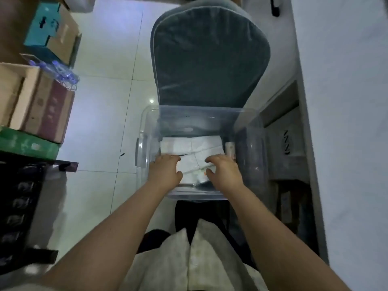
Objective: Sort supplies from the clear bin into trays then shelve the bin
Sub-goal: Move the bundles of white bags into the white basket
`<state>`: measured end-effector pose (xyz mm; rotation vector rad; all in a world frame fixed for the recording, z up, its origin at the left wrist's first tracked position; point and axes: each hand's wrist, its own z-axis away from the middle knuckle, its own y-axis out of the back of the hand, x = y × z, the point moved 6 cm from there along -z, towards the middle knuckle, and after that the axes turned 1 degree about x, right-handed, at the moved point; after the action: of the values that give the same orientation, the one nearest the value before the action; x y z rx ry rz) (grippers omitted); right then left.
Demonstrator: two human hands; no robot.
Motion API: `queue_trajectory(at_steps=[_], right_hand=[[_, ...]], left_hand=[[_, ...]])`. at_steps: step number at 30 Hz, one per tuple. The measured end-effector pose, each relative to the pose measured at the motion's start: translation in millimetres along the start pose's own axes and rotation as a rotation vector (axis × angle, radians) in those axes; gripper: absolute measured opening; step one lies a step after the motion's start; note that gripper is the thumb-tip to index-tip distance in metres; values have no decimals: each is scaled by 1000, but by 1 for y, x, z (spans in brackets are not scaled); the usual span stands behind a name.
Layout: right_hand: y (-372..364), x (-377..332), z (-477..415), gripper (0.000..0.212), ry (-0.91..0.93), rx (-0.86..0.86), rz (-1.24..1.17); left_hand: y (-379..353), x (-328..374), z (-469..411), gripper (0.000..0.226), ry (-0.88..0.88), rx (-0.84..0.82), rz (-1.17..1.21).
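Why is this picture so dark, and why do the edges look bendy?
Head view: dim bluish light, one glare spot on the floor tiles; the wide-angle lens curves the cardboard boxes and wall; left hand and right hand in the clear bin are blurred.

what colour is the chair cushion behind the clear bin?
Dark grey-green chair cushion, lighter piping round its edge. Head view shows it.

A cramped storeroom: stacked cardboard boxes on a white tiled floor, beside a cushioned chair.

A clear bin sits on a grey cushioned chair.
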<state>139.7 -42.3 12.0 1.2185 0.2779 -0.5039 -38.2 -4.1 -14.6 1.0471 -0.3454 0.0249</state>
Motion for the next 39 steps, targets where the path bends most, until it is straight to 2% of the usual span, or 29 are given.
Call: queue_trajectory(at_steps=[5, 10, 15, 18, 21, 24, 26, 29, 31, 34, 39], right_hand=[[-42, 44, -80, 32, -11, -153, 87], [-102, 83, -140, 42, -76, -314, 212], [-171, 109, -183, 55, 9, -434, 423], [-196, 119, -195, 56, 88, -423, 442], [-203, 121, -201, 37, 166, -411, 474], [-197, 119, -205, 20, 154, -414, 357], [-185, 117, -210, 14, 167, -340, 286], [-163, 119, -229, 15, 114, -196, 212], [-160, 121, -242, 17, 59, -172, 181], [-174, 120, -248, 30, 34, -227, 175], [-183, 131, -250, 77, -9, -332, 195]], left_hand=[[-49, -1, -70, 47, -35, -132, -154], [-97, -20, -125, 48, -40, -277, -276], [-144, -44, -171, 52, -18, -375, -236], [-156, -53, -189, 48, 19, -387, -150], [-157, -54, -197, 47, 14, -334, -88], [-147, -54, -202, 50, 14, -271, 0], [-139, -54, -207, 50, 0, -208, 59], [-132, -51, -219, 55, -80, -156, 97], [-135, -48, -228, 61, -129, -163, 66], [-148, -38, -240, 71, -186, -190, -32], [-170, -34, -261, 92, -179, -291, -173]])
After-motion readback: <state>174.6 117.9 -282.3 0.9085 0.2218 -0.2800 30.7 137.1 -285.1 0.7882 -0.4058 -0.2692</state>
